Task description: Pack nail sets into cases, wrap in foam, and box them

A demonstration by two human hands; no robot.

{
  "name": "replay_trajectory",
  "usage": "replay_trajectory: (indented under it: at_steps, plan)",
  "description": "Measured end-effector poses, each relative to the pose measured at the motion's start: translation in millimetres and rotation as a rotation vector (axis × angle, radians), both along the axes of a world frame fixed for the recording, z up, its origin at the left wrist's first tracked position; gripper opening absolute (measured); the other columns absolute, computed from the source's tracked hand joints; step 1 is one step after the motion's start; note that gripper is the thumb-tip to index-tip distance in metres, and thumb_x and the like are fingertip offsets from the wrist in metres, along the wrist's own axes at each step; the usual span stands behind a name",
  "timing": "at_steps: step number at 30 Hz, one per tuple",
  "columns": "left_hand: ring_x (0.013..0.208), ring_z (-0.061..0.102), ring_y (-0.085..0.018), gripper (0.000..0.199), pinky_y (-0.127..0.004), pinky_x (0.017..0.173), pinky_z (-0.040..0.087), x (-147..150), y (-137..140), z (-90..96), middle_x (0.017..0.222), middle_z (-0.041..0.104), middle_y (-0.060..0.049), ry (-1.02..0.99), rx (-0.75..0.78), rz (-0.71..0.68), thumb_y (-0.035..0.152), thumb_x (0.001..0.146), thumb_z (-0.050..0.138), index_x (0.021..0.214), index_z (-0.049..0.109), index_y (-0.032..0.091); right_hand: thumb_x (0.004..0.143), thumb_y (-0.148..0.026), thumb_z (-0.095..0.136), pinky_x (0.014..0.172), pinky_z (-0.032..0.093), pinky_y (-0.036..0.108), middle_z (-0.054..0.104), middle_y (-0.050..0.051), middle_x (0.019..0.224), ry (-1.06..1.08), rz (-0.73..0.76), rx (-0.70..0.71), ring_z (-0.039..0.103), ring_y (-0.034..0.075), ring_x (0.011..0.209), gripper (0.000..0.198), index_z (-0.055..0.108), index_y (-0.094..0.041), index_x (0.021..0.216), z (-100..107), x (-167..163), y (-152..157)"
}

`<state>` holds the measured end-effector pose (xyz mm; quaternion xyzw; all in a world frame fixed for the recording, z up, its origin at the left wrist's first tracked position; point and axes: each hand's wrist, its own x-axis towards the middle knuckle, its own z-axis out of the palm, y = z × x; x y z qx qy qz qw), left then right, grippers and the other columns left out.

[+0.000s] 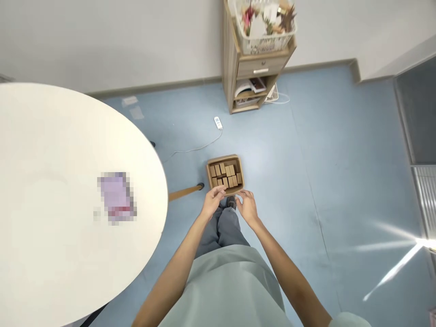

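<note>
A tan box (208, 170) with rounded corners stands in front of my feet, holding several small brown blocks (228, 171) set in two rough rows. My left hand (213, 200) is at the near left side of the box, its fingers loosely bent and overlapping the near rim in this view. My right hand (247, 206) is by the near right corner, thumb and fingers apart. Nothing shows in either hand. Whether the fingertips touch the rim, I cannot tell.
A round white table (51, 254) fills the left, with a blurred purple item (117, 197) on it and a wooden leg (184, 193) beside the box. A white corded device (218, 122) lies on the blue floor. A wooden cabinet (231, 68) carries a white basket (269, 44) of mixed items.
</note>
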<state>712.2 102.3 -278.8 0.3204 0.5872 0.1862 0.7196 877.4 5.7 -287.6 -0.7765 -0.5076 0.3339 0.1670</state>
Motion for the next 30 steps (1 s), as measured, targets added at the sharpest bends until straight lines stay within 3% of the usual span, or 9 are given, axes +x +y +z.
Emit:
replay_trajectory:
  at_steps: [4,7,10,13,22,30]
  plan:
    - [0.113,0.073,-0.031,0.061,-0.048,0.105,0.054,-9.7,-4.1,82.7,0.124,0.078,-0.016,-0.021,0.092,0.024,0.060,0.069,0.086,0.112,0.076,0.019,0.104,-0.027,0.054,0.114,0.050,0.047,0.073,0.015,0.129,0.050,-0.030,0.129,0.061,0.031,0.126,0.032,0.079,-0.019,0.123,86.3,1.3,-5.2]
    - [0.105,0.075,-0.028,0.058,-0.045,0.101,0.056,-18.5,-15.3,139.6,0.114,0.080,-0.014,-0.037,0.144,0.035,0.056,0.070,0.087,0.113,0.075,0.019,0.104,-0.030,0.055,0.112,0.051,0.048,0.074,0.014,0.128,0.072,-0.055,0.217,0.063,0.031,0.125,0.031,0.080,-0.021,0.121,137.8,2.1,-6.5]
    - [0.100,0.075,-0.026,0.055,-0.043,0.098,0.057,-28.7,-34.2,188.4,0.105,0.079,-0.011,-0.055,0.160,0.057,0.053,0.073,0.087,0.115,0.075,0.019,0.104,-0.032,0.057,0.111,0.051,0.048,0.074,0.013,0.128,0.100,-0.072,0.306,0.064,0.030,0.125,0.029,0.080,-0.023,0.119,177.2,0.3,-8.6]
    - [0.098,0.075,-0.024,0.052,-0.041,0.096,0.058,-40.7,-56.7,225.2,0.101,0.078,-0.008,-0.068,0.185,0.104,0.052,0.076,0.086,0.117,0.076,0.020,0.104,-0.035,0.057,0.111,0.051,0.049,0.074,0.012,0.129,0.144,-0.057,0.371,0.064,0.029,0.125,0.029,0.080,-0.025,0.119,204.4,-6.1,-10.5]
    - [0.086,0.070,-0.020,0.048,-0.035,0.087,0.056,-94.4,-117.4,292.3,0.088,0.070,-0.003,-0.077,0.276,0.311,0.052,0.079,0.084,0.115,0.077,0.021,0.104,-0.041,0.058,0.110,0.051,0.048,0.075,0.011,0.129,0.262,0.135,0.437,0.065,0.028,0.126,0.029,0.080,-0.026,0.116,263.1,-55.6,-20.8]
    - [0.059,0.050,-0.014,0.047,-0.029,0.064,0.043,-194.7,-179.4,310.5,0.063,0.054,0.004,-0.120,0.323,0.399,0.057,0.084,0.080,0.113,0.078,0.021,0.103,-0.043,0.060,0.107,0.053,0.046,0.078,0.011,0.120,0.276,0.218,0.495,0.067,0.028,0.120,0.028,0.079,-0.026,0.114,305.4,-151.3,-63.4]
